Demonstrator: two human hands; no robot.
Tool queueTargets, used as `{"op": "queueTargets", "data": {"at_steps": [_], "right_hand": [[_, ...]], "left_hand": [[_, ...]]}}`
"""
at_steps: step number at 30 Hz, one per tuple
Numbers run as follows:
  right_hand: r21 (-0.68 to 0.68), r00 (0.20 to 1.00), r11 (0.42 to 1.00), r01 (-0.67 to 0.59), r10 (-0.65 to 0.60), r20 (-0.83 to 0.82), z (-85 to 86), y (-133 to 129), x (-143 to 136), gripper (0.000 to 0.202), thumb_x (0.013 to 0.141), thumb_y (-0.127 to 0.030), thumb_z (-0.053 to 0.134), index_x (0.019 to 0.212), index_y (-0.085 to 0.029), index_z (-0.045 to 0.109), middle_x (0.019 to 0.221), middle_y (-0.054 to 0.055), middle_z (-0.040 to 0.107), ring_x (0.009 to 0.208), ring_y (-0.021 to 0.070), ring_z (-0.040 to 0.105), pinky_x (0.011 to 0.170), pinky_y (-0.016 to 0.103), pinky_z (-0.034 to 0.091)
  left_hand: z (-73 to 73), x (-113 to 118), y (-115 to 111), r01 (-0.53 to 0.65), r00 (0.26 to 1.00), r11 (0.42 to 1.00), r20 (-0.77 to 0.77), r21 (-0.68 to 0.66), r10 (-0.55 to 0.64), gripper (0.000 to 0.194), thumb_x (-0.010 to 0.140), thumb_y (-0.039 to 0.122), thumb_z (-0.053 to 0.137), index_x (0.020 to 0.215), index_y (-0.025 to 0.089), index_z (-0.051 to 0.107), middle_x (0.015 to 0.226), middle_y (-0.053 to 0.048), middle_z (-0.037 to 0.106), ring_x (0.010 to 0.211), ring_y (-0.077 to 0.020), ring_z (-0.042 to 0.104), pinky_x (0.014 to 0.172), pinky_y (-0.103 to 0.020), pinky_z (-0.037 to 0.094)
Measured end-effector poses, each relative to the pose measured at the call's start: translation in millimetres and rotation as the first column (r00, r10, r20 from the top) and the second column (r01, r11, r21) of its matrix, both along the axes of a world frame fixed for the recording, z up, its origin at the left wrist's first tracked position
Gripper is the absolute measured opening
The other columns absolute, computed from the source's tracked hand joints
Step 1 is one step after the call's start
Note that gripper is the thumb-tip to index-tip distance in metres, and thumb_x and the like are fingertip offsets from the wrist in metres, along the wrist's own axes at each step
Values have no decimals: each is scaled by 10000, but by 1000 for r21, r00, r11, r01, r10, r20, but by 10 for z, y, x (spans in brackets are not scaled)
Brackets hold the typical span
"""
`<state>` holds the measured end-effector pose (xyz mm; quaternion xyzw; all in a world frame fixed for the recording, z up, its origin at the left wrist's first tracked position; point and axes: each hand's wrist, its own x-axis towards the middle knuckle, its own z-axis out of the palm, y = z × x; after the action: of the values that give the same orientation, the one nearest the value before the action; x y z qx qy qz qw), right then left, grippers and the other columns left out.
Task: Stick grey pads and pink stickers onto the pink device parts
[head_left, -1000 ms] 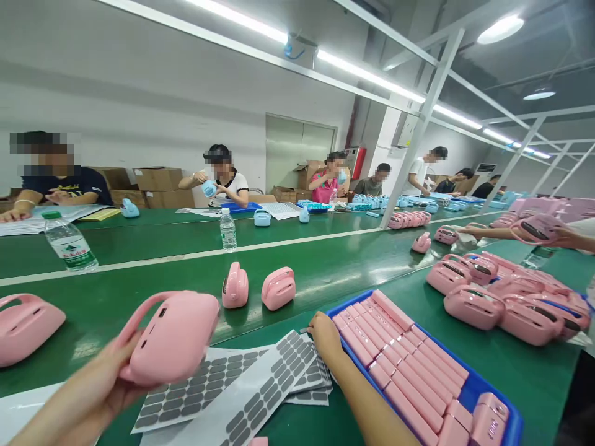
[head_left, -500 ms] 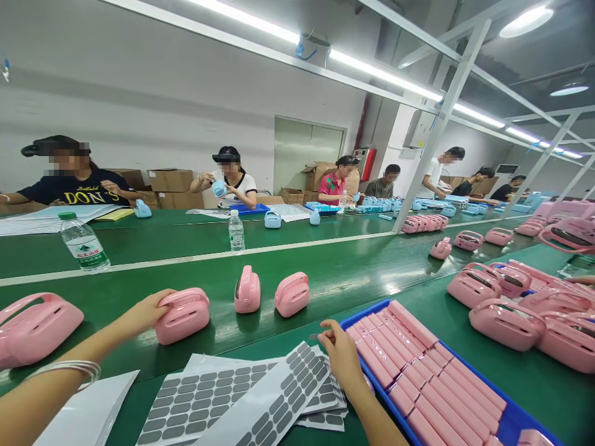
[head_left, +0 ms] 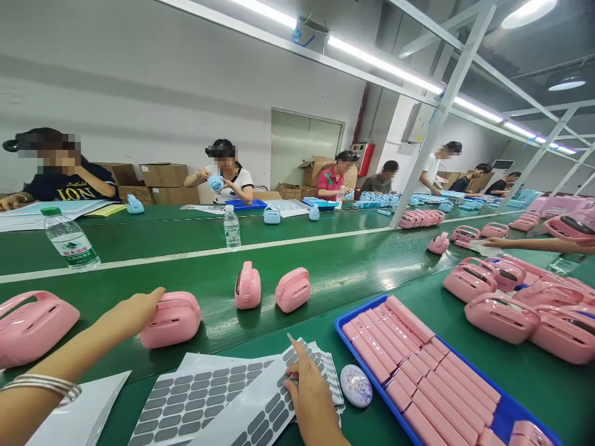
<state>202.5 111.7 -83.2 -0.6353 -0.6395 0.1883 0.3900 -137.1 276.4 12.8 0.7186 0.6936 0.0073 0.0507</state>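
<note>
My left hand [head_left: 132, 313] grips the handle end of a pink plastic casing [head_left: 173, 321], which stands upright on the green bench; some fingertips are hidden behind it. My right hand [head_left: 310, 387] is over a sheet of grey rounded stickers [head_left: 264, 427], index finger stretched out and thumb bent close to the other fingers. A small pale grey sliver [head_left: 290, 337] shows at the index tip, too small to name. Under that sheet lie further sticker sheets [head_left: 195, 390]. Beside my right hand rests a round patterned disc [head_left: 356, 385].
A blue tray [head_left: 341, 328] of pink parts stands at right. Pink casings [head_left: 248, 286] stand on the bench, with several more at far right, where another person's arm [head_left: 539, 245] reaches in. Water bottles [head_left: 69, 241] stand behind. Co-workers sit opposite.
My right hand has moved left and down from the tray edge onto the sticker sheets, uncovering the round disc. My left hand and its pink casing have shifted slightly left. Another person's arm has appeared at right.
</note>
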Motion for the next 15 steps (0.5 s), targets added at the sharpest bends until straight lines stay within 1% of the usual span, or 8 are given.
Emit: {"op": "queueTargets", "data": {"at_steps": [2, 4, 6, 7, 9, 10, 12, 15], "right_hand": [[-31, 1000, 999, 24, -25, -7, 6, 34, 0, 698, 626, 59, 467, 1286, -166, 432, 831, 38, 648, 774, 226, 650, 711, 344, 544], [-74, 998, 996, 52, -54, -15, 35, 68, -3, 651, 603, 76, 466, 1223, -121, 448, 819, 47, 644, 751, 229, 642, 687, 339, 535], [-118, 997, 990, 76, -79, -26, 75, 98, -14, 600, 592, 87, 461, 1160, -105, 450, 793, 48, 632, 723, 229, 632, 655, 326, 519], [-139, 995, 987, 85, -90, -32, 95, 110, -21, 571, 594, 87, 459, 1131, -107, 451, 785, 47, 625, 711, 227, 628, 642, 319, 510], [-173, 993, 980, 96, -106, -49, 129, 125, -36, 521, 605, 80, 458, 1085, -124, 451, 781, 43, 615, 704, 221, 623, 639, 311, 493], [-185, 992, 978, 97, -110, -59, 141, 128, -43, 513, 611, 77, 458, 1079, -131, 446, 781, 39, 613, 709, 218, 621, 650, 308, 486], [-199, 990, 975, 96, -115, -82, 156, 131, -56, 535, 618, 77, 457, 1109, -135, 424, 784, 33, 610, 728, 214, 614, 679, 306, 473], [-215, 984, 971, 102, -129, -119, 163, 140, -75, 587, 607, 92, 433, 1153, -122, 407, 784, 33, 598, 757, 214, 603, 688, 297, 451]], "left_hand": [[-1, 18, -80, 1, 1000, 999, -17, -32, -2, 488, 845, 142, 241, 1282, 37, 432, 959, -206, 641, 817, -289, 613, 644, -297, 399], [61, 61, -138, -37, 999, 997, -29, -61, 36, 497, 827, 103, 282, 1294, 5, 419, 984, -245, 640, 826, -293, 630, 679, -336, 431], [174, 186, -172, -55, 998, 998, -43, -22, 54, 487, 829, 83, 304, 1294, 0, 424, 1049, -275, 609, 964, -339, 597, 797, -453, 421], [234, 292, -177, -35, 998, 999, -42, 26, 36, 488, 833, 81, 320, 1306, 9, 413, 1138, -285, 563, 1089, -365, 527, 877, -519, 370], [318, 599, -150, 54, 999, 988, -5, 144, -54, 484, 853, 106, 347, 1330, 37, 380, 1324, -257, 424, 1293, -356, 306, 1015, -553, 217], [328, 790, -116, 102, 993, 978, 38, 182, -111, 500, 853, 128, 394, 1344, 44, 350, 1376, -222, 378, 1323, -307, 262, 1057, -482, 197], [274, 1202, -15, 124, 972, 970, 173, 210, -161, 494, 903, 255, 376, 1356, 70, 310, 1351, -176, 430, 1255, -240, 384, 1031, -401, 294], [83, 1738, 177, 10, 927, 991, 371, 136, -60, 629, 873, 491, 426, 1355, 105, 304, 1255, -177, 514, 1104, -265, 526, 916, -452, 416]]}}
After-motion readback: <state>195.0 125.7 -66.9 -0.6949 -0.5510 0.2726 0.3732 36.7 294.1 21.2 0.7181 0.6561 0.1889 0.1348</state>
